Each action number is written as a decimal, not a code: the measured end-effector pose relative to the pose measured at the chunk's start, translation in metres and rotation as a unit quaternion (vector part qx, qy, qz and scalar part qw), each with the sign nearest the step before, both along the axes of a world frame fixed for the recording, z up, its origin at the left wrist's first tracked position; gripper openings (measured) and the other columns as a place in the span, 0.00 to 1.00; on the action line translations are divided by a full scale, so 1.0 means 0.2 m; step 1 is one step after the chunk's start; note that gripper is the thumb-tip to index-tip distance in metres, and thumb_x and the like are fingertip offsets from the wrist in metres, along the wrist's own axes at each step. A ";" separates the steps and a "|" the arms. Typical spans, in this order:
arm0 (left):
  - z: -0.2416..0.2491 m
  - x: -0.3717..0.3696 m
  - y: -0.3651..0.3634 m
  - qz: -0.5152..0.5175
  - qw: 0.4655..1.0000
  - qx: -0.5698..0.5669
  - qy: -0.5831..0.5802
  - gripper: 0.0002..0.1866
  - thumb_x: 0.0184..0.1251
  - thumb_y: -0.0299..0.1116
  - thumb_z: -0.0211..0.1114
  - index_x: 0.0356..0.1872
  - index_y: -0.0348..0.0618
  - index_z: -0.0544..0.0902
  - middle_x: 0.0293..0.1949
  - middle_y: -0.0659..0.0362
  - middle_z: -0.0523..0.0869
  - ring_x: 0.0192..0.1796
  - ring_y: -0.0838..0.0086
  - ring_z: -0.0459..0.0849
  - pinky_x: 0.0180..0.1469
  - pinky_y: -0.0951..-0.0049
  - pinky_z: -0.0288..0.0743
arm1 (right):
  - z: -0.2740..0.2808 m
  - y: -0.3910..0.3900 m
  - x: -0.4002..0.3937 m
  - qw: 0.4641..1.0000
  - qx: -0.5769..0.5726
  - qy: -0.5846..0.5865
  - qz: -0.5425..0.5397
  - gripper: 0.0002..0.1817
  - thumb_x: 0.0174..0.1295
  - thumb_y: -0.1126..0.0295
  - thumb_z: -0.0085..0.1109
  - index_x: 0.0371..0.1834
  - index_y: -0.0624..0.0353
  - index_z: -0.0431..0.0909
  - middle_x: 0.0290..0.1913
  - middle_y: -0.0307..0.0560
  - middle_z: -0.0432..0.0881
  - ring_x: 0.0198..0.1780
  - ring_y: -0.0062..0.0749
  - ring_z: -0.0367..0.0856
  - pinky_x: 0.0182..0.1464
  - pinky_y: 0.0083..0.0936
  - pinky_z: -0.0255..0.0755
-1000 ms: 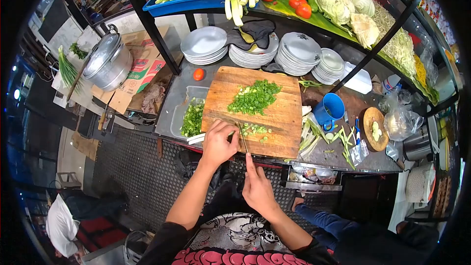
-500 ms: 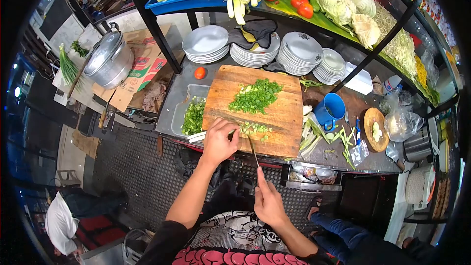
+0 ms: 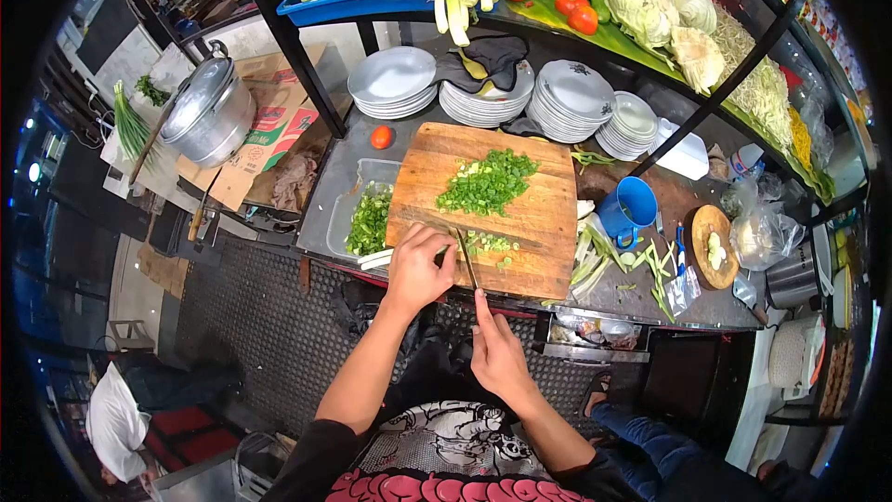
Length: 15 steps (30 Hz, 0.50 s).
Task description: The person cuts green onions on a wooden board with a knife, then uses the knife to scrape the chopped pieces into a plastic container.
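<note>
My left hand (image 3: 420,268) is closed on a bunch of spring onion stalks at the near-left edge of the wooden cutting board (image 3: 544,265); their pale ends (image 3: 375,260) stick out to its left. In my right hand (image 3: 499,351) is a knife (image 3: 467,261), its blade upright on the board just right of my left fingertips. Freshly cut slices (image 3: 493,244) lie beside the blade. Farther back on the board spreads a pile of chopped spring onion (image 3: 488,183). Left of the board, a clear plastic tub (image 3: 377,170) holds more chopped greens (image 3: 372,219).
Stacked plates (image 3: 393,77) line the counter's back beneath a vegetable shelf. A tomato (image 3: 381,137) lies left of the board. To the right are a blue mug (image 3: 628,207), onion trimmings (image 3: 591,260) and a round wooden board (image 3: 713,246). Another person's leg (image 3: 641,437) is at lower right.
My right hand has moved a little left and forward, bringing the knife blade up against my left fingertips. My left hand stays nearly in place.
</note>
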<state>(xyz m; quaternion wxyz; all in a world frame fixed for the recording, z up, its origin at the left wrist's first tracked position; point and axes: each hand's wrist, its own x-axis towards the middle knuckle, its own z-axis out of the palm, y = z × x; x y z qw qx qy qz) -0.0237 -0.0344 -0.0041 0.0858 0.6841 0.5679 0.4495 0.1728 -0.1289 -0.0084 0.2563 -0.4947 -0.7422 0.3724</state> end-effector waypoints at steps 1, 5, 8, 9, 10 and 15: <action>0.00 0.00 0.00 0.001 1.000 -0.002 0.001 0.05 0.58 0.20 0.73 0.35 0.35 0.90 0.35 0.51 0.90 0.42 0.53 0.86 0.48 0.60 0.81 | 0.00 0.00 0.00 1.000 0.002 -0.001 0.005 0.41 0.73 0.76 0.54 0.89 0.51 0.53 0.43 0.65 0.77 0.39 0.69 0.82 0.44 0.56 0.80; 0.01 0.01 0.00 0.006 1.000 -0.007 0.001 0.05 0.58 0.21 0.73 0.36 0.35 0.90 0.35 0.51 0.91 0.42 0.53 0.87 0.48 0.60 0.81 | 0.03 0.02 0.02 1.000 0.009 -0.007 0.011 0.41 0.73 0.76 0.55 0.89 0.51 0.53 0.43 0.66 0.78 0.38 0.69 0.83 0.43 0.56 0.81; 0.00 0.01 0.00 0.010 1.000 -0.003 -0.003 0.03 0.59 0.21 0.73 0.34 0.36 0.90 0.35 0.52 0.90 0.42 0.54 0.86 0.48 0.59 0.81 | 0.06 0.02 0.00 1.000 -0.009 -0.022 0.002 0.40 0.72 0.78 0.54 0.88 0.52 0.56 0.42 0.65 0.78 0.40 0.68 0.82 0.47 0.54 0.79; 0.00 0.01 0.00 0.011 1.000 -0.001 -0.005 0.03 0.59 0.22 0.72 0.33 0.36 0.90 0.35 0.52 0.89 0.43 0.54 0.86 0.48 0.58 0.81 | 0.07 0.02 0.00 0.999 -0.019 -0.029 -0.002 0.39 0.72 0.79 0.54 0.88 0.53 0.57 0.42 0.65 0.78 0.42 0.67 0.82 0.48 0.53 0.78; 0.00 0.01 0.00 0.010 1.000 0.000 -0.002 0.03 0.59 0.22 0.72 0.34 0.36 0.90 0.34 0.52 0.89 0.43 0.54 0.86 0.48 0.58 0.81 | 0.09 0.02 -0.01 0.999 -0.022 -0.032 -0.001 0.39 0.72 0.78 0.54 0.88 0.53 0.57 0.42 0.65 0.78 0.42 0.68 0.82 0.48 0.53 0.78; 0.02 0.01 0.00 0.011 1.000 -0.013 0.006 0.04 0.60 0.20 0.73 0.36 0.35 0.90 0.36 0.51 0.91 0.42 0.53 0.87 0.49 0.59 0.82 | 0.14 0.07 -0.03 0.999 -0.025 -0.034 0.008 0.40 0.72 0.78 0.54 0.88 0.54 0.56 0.43 0.69 0.80 0.42 0.70 0.83 0.48 0.55 0.79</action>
